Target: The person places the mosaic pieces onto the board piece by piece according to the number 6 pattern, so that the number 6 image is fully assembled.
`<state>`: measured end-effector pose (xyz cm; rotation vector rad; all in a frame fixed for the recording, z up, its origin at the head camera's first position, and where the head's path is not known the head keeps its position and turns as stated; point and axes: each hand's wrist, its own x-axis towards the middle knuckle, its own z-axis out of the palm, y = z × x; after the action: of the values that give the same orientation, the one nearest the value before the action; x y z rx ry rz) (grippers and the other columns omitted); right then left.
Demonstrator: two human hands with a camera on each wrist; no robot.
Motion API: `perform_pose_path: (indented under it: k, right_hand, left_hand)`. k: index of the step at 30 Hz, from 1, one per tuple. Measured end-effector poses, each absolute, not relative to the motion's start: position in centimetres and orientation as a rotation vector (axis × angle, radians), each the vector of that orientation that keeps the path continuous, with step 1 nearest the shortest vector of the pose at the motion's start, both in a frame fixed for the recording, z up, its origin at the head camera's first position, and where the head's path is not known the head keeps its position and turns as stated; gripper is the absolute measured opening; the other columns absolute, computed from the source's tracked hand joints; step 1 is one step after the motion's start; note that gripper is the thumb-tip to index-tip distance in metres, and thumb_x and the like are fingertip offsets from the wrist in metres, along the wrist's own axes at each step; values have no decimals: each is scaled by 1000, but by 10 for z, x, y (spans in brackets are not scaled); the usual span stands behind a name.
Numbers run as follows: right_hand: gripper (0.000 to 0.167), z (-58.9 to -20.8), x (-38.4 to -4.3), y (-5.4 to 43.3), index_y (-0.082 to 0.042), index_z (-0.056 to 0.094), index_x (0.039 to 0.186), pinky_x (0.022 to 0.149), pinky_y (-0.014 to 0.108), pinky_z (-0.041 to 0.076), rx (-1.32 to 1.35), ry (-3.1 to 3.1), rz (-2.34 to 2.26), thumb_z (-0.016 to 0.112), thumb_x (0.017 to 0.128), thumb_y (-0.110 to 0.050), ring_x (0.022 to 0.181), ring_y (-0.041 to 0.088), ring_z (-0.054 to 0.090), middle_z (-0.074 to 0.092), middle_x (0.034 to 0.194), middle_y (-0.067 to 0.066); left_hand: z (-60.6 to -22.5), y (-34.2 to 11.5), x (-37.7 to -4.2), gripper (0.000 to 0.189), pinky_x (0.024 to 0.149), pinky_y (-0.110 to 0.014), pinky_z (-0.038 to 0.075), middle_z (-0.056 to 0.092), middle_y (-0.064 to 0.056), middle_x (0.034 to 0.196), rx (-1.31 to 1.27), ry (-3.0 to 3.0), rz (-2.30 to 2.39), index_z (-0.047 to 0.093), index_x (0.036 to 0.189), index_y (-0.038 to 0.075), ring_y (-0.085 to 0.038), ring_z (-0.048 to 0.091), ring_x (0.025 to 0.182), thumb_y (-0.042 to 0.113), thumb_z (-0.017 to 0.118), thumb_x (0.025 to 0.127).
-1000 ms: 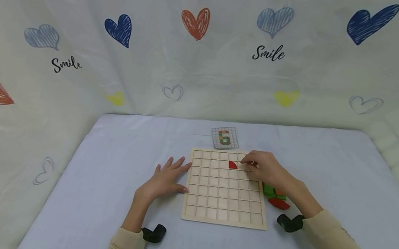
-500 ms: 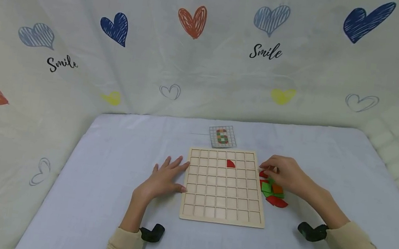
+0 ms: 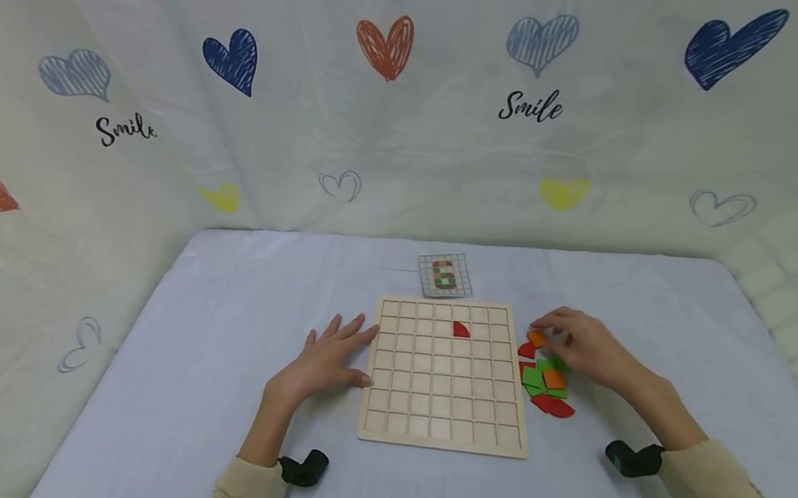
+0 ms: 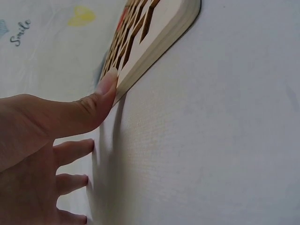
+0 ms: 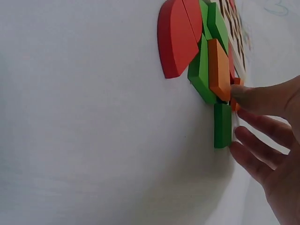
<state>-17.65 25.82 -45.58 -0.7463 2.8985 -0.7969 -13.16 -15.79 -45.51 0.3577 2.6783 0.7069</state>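
A square wooden grid board [image 3: 462,388] lies on the white cloth. One red quarter-round block [image 3: 461,329] sits in a cell of an upper row. My left hand [image 3: 327,361] rests at the board's left side, fingers spread; in the left wrist view its thumb [image 4: 101,96] touches the edge. Off the board's right side, my right hand [image 3: 586,349] pinches an orange block [image 3: 537,339] between thumb and index finger. Just under that hand is a small pile: a green block [image 5: 222,126], another orange block [image 5: 219,70], red curved blocks [image 5: 178,40] and several more green ones.
A card [image 3: 445,275] with a gridded, coloured block figure lies behind the board. The white-covered table [image 3: 250,288] runs back to a hanging cloth [image 3: 444,137] printed with hearts. Dark wrist cameras [image 3: 634,460] are worn on both wrists.
My right hand has gone from over the board's upper right to the pile beside it, and now has an orange block in its fingers. The left hand stays in place.
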Motion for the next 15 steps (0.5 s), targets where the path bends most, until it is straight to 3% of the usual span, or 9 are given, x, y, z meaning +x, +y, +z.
perform_pose_path:
  k: [10, 15]
  right_hand:
    - [23, -460, -182, 254, -1, 77, 107, 89, 53, 57, -785, 2875, -738, 79, 84, 1, 103, 35, 61, 67, 109, 15]
    - [23, -462, -181, 254, 0, 75, 106, 85, 48, 59, -792, 2908, -742, 80, 84, 1, 97, 30, 62, 69, 107, 14]
  left_hand:
    - [-455, -156, -132, 85, 120, -74, 3, 23, -6, 171, 332, 2679, 711, 43, 159, 23, -41, 5, 160, 34, 83, 85]
    - [-454, -156, -131, 85, 120, -74, 4, 23, -7, 171, 336, 2679, 707, 43, 159, 23, -42, 6, 159, 34, 83, 85]
